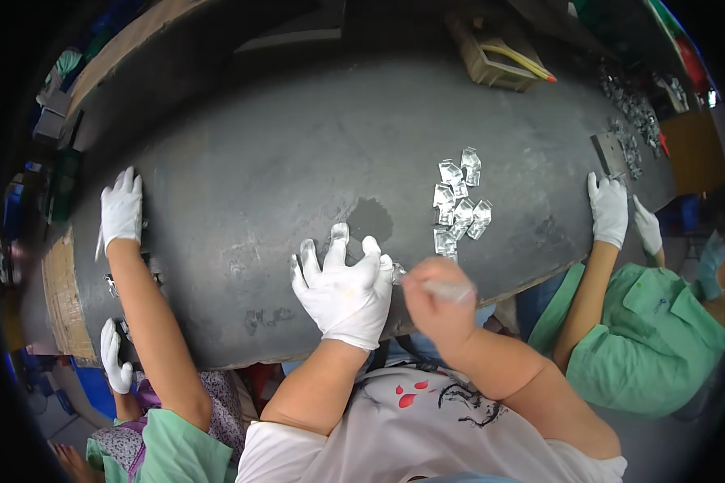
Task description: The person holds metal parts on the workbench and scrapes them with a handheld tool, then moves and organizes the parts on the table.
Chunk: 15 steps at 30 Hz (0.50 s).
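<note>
My left hand, in a white glove with grey-stained fingertips, rests on the dark table with its fingers spread. Beside its thumb is a small shiny metal piece, mostly hidden between my two hands; I cannot tell whether the glove grips it. My bare right hand is closed around a pale, stick-like tool, blurred so that its kind is unclear. Just beyond my right hand lies a loose group of shiny, bent metal parts, several of them overlapping.
The dark tabletop has a darker patch ahead of my left hand. At the back stands a tan bin with a yellow-handled tool across it. Co-workers' gloved hands are at both sides. More metal parts are heaped far right.
</note>
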Each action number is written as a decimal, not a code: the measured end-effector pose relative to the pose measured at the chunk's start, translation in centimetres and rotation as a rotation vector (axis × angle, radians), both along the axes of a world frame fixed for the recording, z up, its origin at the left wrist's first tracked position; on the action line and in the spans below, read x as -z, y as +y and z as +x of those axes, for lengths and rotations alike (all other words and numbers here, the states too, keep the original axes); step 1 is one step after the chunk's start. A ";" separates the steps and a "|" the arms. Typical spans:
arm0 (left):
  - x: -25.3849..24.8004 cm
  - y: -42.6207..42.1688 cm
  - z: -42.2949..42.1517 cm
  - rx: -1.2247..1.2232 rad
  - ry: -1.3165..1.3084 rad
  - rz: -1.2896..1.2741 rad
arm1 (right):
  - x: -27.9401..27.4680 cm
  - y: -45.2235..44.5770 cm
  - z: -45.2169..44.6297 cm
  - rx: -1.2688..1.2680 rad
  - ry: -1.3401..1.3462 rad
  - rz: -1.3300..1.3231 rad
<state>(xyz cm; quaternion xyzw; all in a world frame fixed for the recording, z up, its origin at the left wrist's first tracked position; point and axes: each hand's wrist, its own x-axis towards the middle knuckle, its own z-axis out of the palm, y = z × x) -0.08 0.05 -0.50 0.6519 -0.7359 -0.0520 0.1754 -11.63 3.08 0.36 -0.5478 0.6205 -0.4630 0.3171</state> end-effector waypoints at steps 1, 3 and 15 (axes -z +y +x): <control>0.0 0.0 0.0 0.003 -0.005 0.000 | 0.4 0.1 -0.3 0.057 -0.103 0.095; -0.1 -0.1 -0.1 0.002 -0.005 -0.003 | 0.7 -0.5 -1.1 0.084 -0.166 0.105; -0.1 -0.1 -0.2 -0.009 -0.006 0.000 | 0.4 -1.8 -1.0 0.227 -0.523 0.304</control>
